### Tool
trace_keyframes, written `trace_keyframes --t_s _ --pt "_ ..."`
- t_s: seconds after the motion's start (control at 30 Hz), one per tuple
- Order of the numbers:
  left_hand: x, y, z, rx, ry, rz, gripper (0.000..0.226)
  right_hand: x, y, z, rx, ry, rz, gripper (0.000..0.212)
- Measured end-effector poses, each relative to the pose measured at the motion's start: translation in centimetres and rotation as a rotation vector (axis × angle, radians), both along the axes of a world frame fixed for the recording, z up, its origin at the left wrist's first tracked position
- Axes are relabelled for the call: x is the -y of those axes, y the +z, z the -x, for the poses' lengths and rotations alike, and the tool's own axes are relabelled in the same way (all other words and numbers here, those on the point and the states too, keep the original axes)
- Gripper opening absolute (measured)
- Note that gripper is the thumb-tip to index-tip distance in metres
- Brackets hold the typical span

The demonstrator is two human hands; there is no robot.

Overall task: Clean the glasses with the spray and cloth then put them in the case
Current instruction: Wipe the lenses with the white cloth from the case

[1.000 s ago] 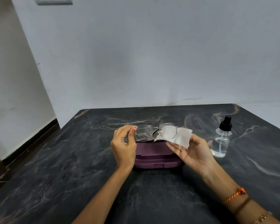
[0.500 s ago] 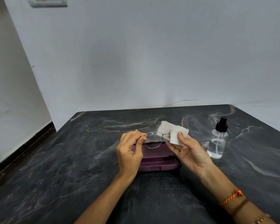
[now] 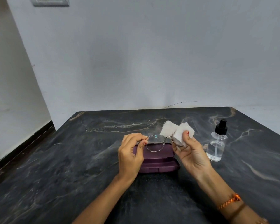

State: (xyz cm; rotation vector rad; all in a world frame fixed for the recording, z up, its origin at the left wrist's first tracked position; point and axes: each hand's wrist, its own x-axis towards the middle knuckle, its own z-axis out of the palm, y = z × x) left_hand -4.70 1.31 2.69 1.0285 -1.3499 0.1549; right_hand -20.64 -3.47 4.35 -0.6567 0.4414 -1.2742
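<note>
1. Step in hand: wiping. Person holds the glasses (image 3: 158, 142) up just above the case (image 3: 158, 160), both hands on them.
2. Left hand (image 3: 130, 156) pinches the frame at its left end, thumb + fingertips closed on the metal by the hinge. Left lens is bare, w/ a small glint on it.
3. Right hand (image 3: 190, 151) grips the white cloth (image 3: 176, 131) folded over the right lens, thumb on the near face, fingers behind; lens is mostly covered, only its lower rim shows.
4. Case is purple, lying on the dark marble table (image 3: 71, 167) betw. the 2 wrists; it looks shut, tho the seam is partly hidden by the hands.
5. Spray bottle (image 3: 217, 143) stands upright at the right, near the right hand, untouched, cap on.
6. Judged progress: approx. mid-task, 1 lens under the cloth, other prob. not done yet.
7. Next move likely calls for: rub w/ light pressure, steady hold at the hinge so the thin frame doesn't twist, then shift cloth to the left lens. Case needs opening before stowing.
</note>
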Motion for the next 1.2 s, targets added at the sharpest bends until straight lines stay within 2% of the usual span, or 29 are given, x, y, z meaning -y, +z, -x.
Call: trace_keyframes --t_s 0.2,0.47,0.67,0.83,1.03,1.13,1.2 --pt "-0.2 0.4 -0.3 0.053 -0.001 0.032 0.018 -0.1 0.3 0.0 -0.108 -0.012 0.085 0.030" --pt "0.0 0.9 -1.2 0.021 0.052 0.028 0.023 -0.5 0.3 -0.5 -0.204 0.047 0.119 0.013" --pt "-0.1 1.0 -1.0 0.106 0.042 0.067 0.021 -0.2 -0.1 -0.4 -0.118 0.006 -0.002 0.016" --pt "-0.1 0.9 -0.9 0.169 0.024 0.086 0.031 -0.4 -0.1 -0.5 -0.086 0.014 0.018 0.023" --pt "0.0 0.8 -1.1 0.097 0.039 0.070 0.025 -0.4 -0.2 -0.4 -0.139 0.080 0.042 0.023" --pt "0.0 1.0 -1.3 0.074 0.042 0.054 0.028 -0.4 0.1 -0.2 -0.212 0.069 0.104 0.023" --pt "0.1 0.9 -1.4 0.071 0.043 0.041 0.022 -0.3 0.3 0.0 -0.233 0.046 0.139 0.022"
